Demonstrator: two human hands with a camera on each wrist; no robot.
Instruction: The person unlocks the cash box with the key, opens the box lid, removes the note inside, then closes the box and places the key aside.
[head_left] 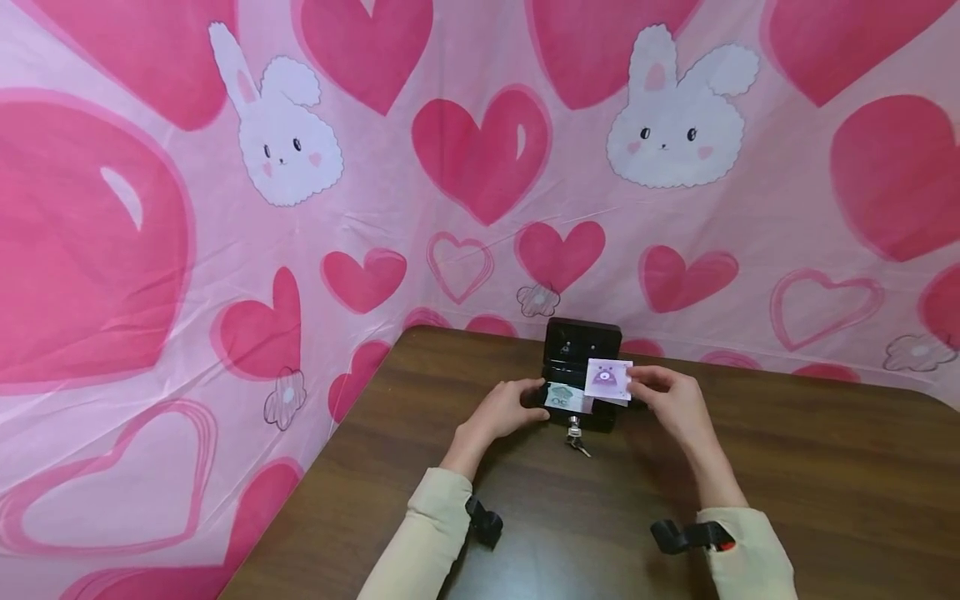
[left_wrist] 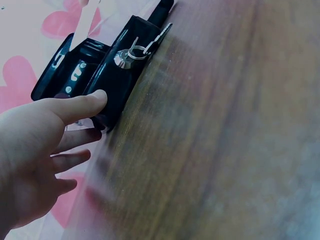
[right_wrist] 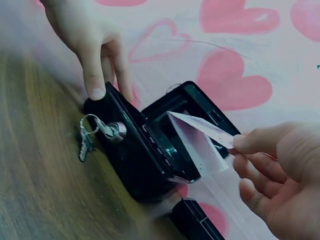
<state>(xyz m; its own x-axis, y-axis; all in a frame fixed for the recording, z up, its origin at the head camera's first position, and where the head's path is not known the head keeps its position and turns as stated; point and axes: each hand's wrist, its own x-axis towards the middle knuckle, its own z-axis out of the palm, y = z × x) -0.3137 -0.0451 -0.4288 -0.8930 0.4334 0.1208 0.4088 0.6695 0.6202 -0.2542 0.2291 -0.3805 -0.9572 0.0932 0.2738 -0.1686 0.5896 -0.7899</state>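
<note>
A small black cash box [head_left: 581,419] stands on the table with its lid [head_left: 582,340] raised. From its front lock hang keys on a ring [right_wrist: 85,145]. My left hand [head_left: 504,408] grips the box's left end, thumb on the front face and fingers at the side. My right hand [head_left: 671,402] pinches a purple printed paper [head_left: 606,379] with an animal face over the box's right part. A second pale leaf [right_wrist: 212,162] shows below it; I cannot tell if it is one folded sheet. A greenish printed note [head_left: 566,397] lies in the box's left part.
Right of the box is a black ridged piece [right_wrist: 197,220], mostly hidden in the head view by the right hand. The brown wooden table [head_left: 570,533] ends just behind the box, against a pink cloth [head_left: 480,275] with hearts and rabbits.
</note>
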